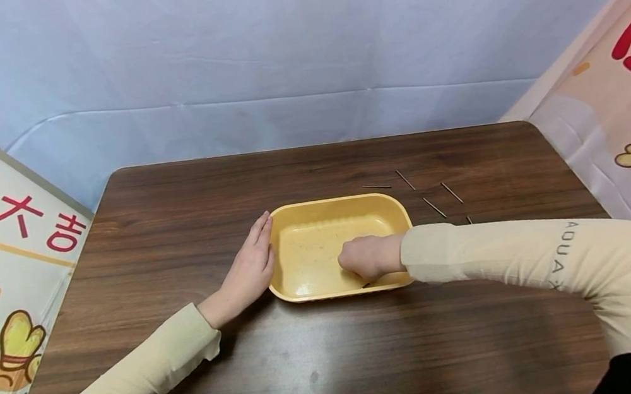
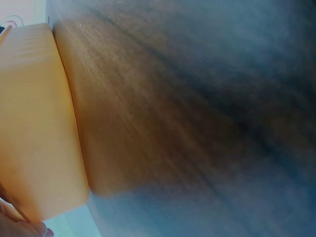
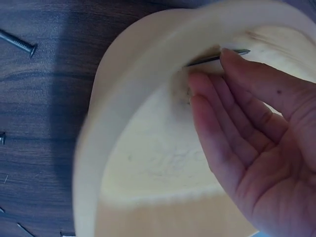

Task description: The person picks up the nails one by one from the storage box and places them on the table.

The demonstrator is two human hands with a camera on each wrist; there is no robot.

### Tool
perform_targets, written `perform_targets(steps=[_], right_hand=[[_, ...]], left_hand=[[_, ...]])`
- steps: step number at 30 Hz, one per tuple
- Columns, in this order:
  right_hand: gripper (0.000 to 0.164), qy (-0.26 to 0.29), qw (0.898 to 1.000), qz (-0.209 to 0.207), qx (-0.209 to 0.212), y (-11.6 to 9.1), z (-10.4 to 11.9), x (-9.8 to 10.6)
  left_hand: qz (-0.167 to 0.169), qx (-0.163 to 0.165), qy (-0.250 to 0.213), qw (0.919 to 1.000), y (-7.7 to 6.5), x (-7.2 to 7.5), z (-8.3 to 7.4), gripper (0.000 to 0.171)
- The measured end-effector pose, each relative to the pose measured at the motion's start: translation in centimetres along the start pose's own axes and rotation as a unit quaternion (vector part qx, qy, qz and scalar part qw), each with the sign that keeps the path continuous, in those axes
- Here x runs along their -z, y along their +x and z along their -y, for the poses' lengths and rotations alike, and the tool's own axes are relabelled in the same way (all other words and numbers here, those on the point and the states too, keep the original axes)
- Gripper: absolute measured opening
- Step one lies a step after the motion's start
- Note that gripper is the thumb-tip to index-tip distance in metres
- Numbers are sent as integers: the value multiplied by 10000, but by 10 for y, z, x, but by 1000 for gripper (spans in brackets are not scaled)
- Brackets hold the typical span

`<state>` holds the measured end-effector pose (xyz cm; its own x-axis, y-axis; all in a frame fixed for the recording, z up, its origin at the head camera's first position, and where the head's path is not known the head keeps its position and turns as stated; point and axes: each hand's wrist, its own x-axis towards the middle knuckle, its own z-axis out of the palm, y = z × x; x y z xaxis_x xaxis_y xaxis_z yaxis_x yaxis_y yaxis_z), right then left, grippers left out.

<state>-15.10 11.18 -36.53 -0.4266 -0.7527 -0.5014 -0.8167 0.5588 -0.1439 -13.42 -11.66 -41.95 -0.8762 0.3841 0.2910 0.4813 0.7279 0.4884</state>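
Observation:
A yellow plastic basin (image 1: 303, 249) stands on the table. My left hand (image 1: 249, 265) rests against its left end, fingers straight along the side near the rim; only a bit of that hand shows at the lower left corner of the left wrist view, beside the basin's wall (image 2: 37, 123). My right hand (image 1: 369, 256) is down inside the basin's right part. In the right wrist view, thumb and fingertips of that hand (image 3: 256, 133) pinch a dark metal nail (image 3: 203, 60), its pointed end sticking out past the thumb.
Several loose nails (image 1: 434, 208) lie on the dark wooden table (image 1: 190, 196) behind and right of the basin; one nail (image 3: 19, 43) shows large beside the basin in the right wrist view. A pale cloth (image 1: 280, 67) hangs behind the table, with printed panels at both sides.

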Motion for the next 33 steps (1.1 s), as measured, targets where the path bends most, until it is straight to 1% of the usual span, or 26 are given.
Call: perform_targets(steps=[5,15,25,29,33], right_hand=[[33,-46,10000,-63,22,0,-1,-4],[32,-149,9998,88,-70,3,-1,-6],[30,-334,9994,48,-121,5,0,-8],[31,-431,9990,47,-110,5,0,-7],[37,-663,9977,24,-124,4,-2,-4]], left_hand=[[35,29,0,10000,0,0,-2,47],[-8,5,-34,10000,1,-2,0,46],[-17,-8,-24,10000,1,-2,0,46],[-7,6,-43,10000,1,-2,1,47],[19,22,-42,10000,1,-3,2,47]])
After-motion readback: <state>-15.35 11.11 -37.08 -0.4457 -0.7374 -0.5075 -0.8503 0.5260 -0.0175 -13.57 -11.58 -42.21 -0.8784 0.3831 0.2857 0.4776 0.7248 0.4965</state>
